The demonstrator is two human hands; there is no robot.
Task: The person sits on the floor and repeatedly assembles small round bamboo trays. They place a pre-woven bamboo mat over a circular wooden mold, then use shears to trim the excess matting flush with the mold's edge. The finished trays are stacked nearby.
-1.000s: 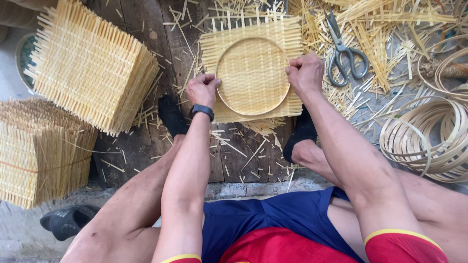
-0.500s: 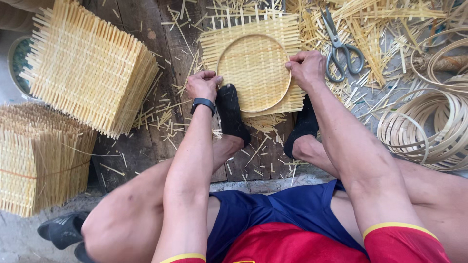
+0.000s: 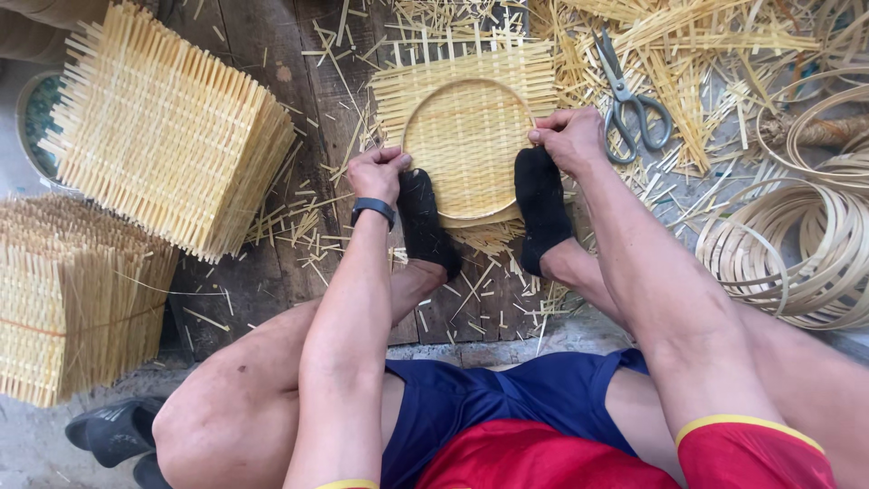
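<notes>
Head view: both black-socked feet pin a square woven bamboo mat with round hoop (image 3: 466,136) on the floor; left hand (image 3: 376,174) and right hand (image 3: 568,138) pinch its rim, fingers clenched. It looks light, springy, brittle-edged.

Person's body, seen from above: left hand (image 3: 377,172) extended forward, fingers (image 3: 391,158) curled into a closed pinch, dark band at the wrist; right hand (image 3: 568,138) likewise forward, fingers (image 3: 541,134) clenched in a pinch; both forearms straight, knees bent outward, two black-socked feet set between the hands.
</notes>
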